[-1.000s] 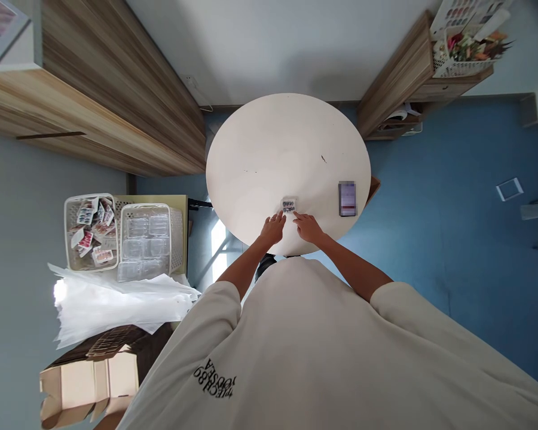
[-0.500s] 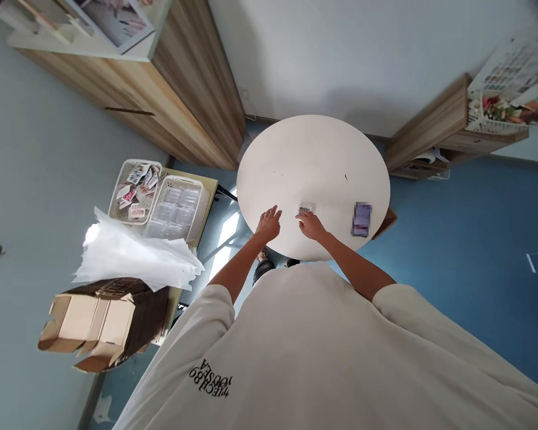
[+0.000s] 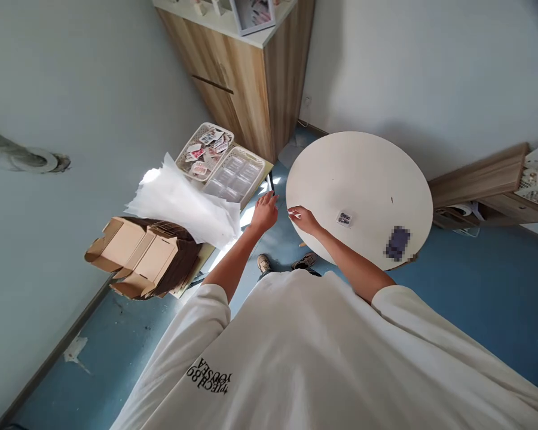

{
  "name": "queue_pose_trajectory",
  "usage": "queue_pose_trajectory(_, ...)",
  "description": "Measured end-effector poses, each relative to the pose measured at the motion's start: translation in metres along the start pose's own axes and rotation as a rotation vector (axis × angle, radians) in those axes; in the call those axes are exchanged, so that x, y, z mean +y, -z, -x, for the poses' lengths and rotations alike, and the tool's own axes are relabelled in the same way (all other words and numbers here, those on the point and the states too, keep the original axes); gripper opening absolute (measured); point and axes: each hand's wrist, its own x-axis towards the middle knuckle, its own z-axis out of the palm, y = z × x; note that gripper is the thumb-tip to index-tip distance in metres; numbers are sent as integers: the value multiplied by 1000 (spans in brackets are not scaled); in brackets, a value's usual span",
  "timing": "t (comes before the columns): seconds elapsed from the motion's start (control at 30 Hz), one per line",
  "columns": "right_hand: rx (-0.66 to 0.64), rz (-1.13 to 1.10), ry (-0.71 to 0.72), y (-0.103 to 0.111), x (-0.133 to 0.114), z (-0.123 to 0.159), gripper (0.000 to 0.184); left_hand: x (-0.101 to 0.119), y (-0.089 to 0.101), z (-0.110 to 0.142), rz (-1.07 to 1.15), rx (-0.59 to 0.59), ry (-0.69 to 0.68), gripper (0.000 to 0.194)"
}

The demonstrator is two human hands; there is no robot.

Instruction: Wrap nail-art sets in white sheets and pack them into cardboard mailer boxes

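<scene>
My left hand hovers in the gap between the round table and the side table, fingers stretched and holding nothing. Just beyond it stands a white basket with clear plastic boxes in it. My right hand is over the round table's left edge, its fingers loosely bent and apart, with nothing visible in it. On the white round table lies a small clear case with several dark, nail-shaped pieces, apart from both hands.
A blurred-out phone lies at the round table's right. On the side table are a basket of small packs, white sheets and folded cardboard boxes. A wooden cabinet stands behind; a shelf unit is at right.
My view has turned left toward the side table. Both hands have left the small clear case and moved left; the case stays on the round table.
</scene>
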Motion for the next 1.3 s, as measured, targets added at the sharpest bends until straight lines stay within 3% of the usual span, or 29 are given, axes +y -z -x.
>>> queue_pose_trajectory(0.17, -29, -62, 30, -73, -60, -18, 23, -62, 52, 36, 30, 104, 19, 62)
queue_pose_trajectory(0.3, 5, 23, 144, -124, -101, -28, 20, -109, 76, 65, 65, 163, 60, 65)
queue_pose_trajectory(0.5, 8, 306, 289, -173, -148, -40, 16, -172, 91, 97, 219, 265, 190, 76)
queue_pose_trajectory(0.67, 26, 455, 321, -200, -171, -49, 12, -198, 92, 109, 402, 209, 340, 86)
queue_pose_trajectory(0.83, 26, 539, 300, -219, -177, -58, 23, -207, 91, 114, 428, 174, 400, 95)
queue_pose_trajectory(1.0, 32, 504, 294, -226, -178, -68, 12, -212, 91, 116, 422, 163, 391, 92)
queue_pose_trajectory(1.13, 102, 262, 220, -214, -182, -80, 12, -207, 90, 113, 382, 160, 338, 77)
queue_pose_trajectory(1.3, 278, -69, 36, -177, -178, -95, 9, -189, 87, 97, 322, 175, 263, 59)
